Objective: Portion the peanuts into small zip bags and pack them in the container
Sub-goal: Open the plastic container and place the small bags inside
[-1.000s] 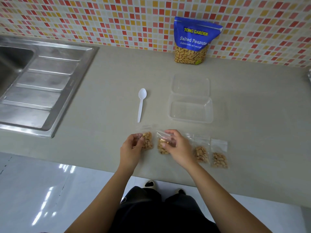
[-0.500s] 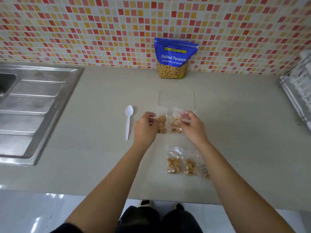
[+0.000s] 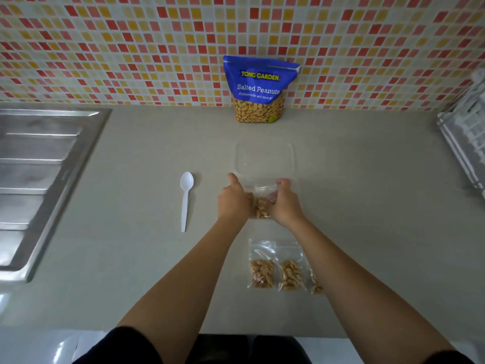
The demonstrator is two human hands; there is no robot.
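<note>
My left hand [image 3: 234, 199] and my right hand [image 3: 284, 203] are close together over the clear plastic container [image 3: 295, 183], holding small zip bags of peanuts [image 3: 262, 206] between them. Only one bag's peanuts show plainly between the hands; the rest is hidden by fingers. The container's clear lid [image 3: 264, 158] lies open just behind it. Nearer to me, a filled zip bag [image 3: 262, 269] and a second filled zip bag [image 3: 290, 271] lie flat on the counter, with a third zip bag [image 3: 315, 285] mostly hidden under my right forearm. The blue Salted Peanuts pouch [image 3: 258, 90] stands against the tiled wall.
A white plastic spoon [image 3: 185, 199] lies left of the container. A steel sink drainboard [image 3: 39, 174] fills the left side. A white dish rack [image 3: 464, 143] sits at the right edge. The counter's front edge [image 3: 157, 329] runs near my body.
Both hands lifted two filled bags from the row near the counter edge, carried them away from me and brought them together over the container. The view shifted right and up.
</note>
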